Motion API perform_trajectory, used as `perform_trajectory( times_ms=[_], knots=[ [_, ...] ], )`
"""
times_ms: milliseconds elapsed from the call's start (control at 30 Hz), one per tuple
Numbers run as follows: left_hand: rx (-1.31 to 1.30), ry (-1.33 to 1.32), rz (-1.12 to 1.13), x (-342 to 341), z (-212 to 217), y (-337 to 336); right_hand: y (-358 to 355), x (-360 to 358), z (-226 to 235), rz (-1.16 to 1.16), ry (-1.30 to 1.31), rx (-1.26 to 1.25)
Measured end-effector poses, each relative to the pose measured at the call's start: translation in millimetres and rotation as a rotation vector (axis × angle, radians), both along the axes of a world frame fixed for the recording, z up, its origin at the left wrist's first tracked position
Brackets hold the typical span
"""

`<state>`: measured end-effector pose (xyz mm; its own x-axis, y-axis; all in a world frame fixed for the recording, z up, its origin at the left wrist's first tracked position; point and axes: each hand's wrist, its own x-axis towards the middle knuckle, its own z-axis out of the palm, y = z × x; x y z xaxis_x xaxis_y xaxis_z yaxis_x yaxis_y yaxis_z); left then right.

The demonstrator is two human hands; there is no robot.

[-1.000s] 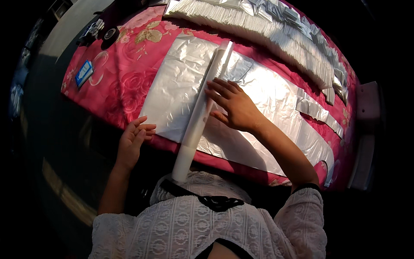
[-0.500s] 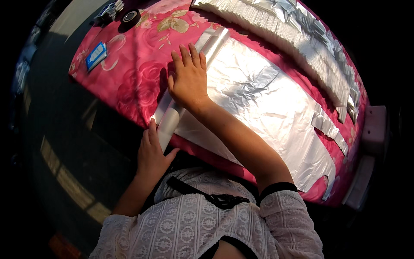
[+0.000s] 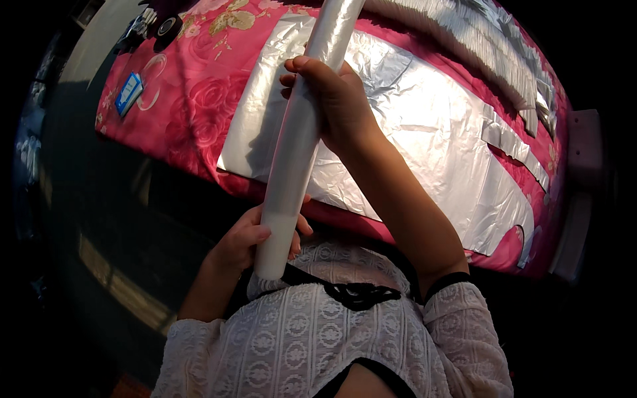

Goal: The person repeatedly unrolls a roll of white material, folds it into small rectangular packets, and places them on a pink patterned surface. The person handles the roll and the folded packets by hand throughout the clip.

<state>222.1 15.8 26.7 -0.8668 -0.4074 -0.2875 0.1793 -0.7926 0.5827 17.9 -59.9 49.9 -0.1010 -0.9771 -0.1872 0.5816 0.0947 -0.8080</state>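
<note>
A long roll of translucent white plastic film (image 3: 292, 156) is lifted at a slant over the table's near edge. My right hand (image 3: 340, 99) wraps round its upper part, thumb on top. Near its lower end, my left hand (image 3: 249, 239) grips it with the thumb in front and fingertips showing on the far side. Under the roll, flat white plastic bags (image 3: 424, 146) with handle strips at the right lie spread on the table. Their left end (image 3: 249, 132) lies flat and partly in shadow. The roll's far end runs past the top of the picture.
A pink flowered cloth (image 3: 199, 113) covers the table. Folded white plastic bags (image 3: 464, 56) stand in a long row at the back right. At the left lie a blue-and-white packet (image 3: 129, 93) and a roll of dark tape (image 3: 169, 28). A pink chair part (image 3: 585, 149) borders the right side.
The roll has come up off the bags and toward me. My right hand has gone from lying flat to gripping it; my left hand has closed round its lower end.
</note>
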Motion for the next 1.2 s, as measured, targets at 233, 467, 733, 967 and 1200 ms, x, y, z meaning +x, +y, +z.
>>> perform_trajectory(
  times_ms=[233,467,733,967,1200],
  knots=[
    [0.008,0.014,-0.271,-24.0,-1.9,7.6,42.2,-33.0,11.1,-0.202,-0.057,-0.006],
    [-0.181,-0.340,-0.052,-60.0,-0.7,14.0,82.5,-41.0,-19.5,-0.282,-0.013,0.017],
    [-0.101,-0.409,-0.438,-32.7,-18.7,8.9,111.8,-139.1,-40.7,-0.327,-0.122,0.115],
    [-0.106,-0.532,-0.509,-22.7,-24.8,14.3,144.2,-230.7,-39.9,-0.254,0.292,0.334],
    [-0.288,-0.631,-0.489,-28.9,-17.4,24.7,129.7,-212.5,-34.6,0.071,0.588,0.364]
  ],
)
